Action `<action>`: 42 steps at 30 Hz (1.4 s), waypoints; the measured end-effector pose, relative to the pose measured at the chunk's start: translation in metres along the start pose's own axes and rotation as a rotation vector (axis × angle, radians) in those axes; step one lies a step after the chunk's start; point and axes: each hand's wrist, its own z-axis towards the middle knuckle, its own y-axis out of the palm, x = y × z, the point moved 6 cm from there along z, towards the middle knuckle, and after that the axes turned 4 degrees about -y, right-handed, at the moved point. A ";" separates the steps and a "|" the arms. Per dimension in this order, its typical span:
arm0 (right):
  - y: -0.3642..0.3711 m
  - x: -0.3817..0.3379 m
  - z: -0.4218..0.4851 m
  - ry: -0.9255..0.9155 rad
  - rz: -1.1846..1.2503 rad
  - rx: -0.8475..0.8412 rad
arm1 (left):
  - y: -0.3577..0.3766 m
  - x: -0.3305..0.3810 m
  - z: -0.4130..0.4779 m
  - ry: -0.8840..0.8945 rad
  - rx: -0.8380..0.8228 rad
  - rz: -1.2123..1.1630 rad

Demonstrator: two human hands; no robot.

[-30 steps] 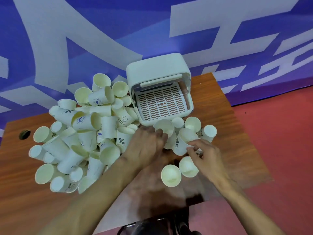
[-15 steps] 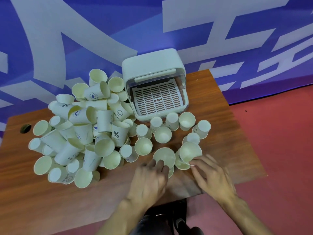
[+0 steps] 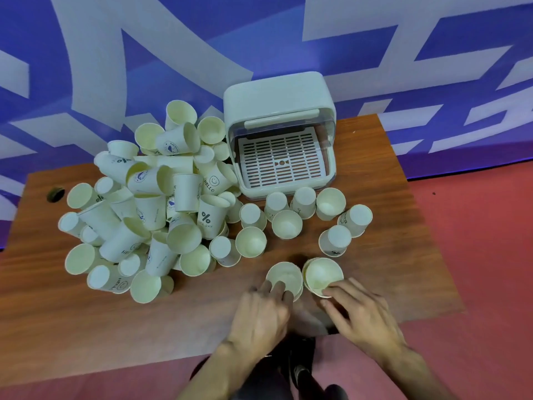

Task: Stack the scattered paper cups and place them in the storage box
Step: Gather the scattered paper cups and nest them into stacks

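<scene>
Left hand: your fingers rest on the near rim of an upright cup at the bench's front edge; the grip looks loosely curled against the wall, and you cannot tell if it is fully pinched.
Right hand: your fingertips touch the near rim of the neighbouring cup, fingers spread, not clearly clamped.
Cups: the two touch each other; a loose row stands near the box mouth, and a big heap lies to the left.
Storage box: open toward you, slotted tray bare.
Handling: judge the cups very light, thin-walled, easily crushed or tipped.
Where to hold: take each by the wall just under the rim, gently, then nest one into the other.
</scene>
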 end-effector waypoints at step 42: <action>0.018 -0.099 0.153 -0.024 -0.074 -0.132 | -0.037 -0.145 -0.020 -0.353 0.299 -0.090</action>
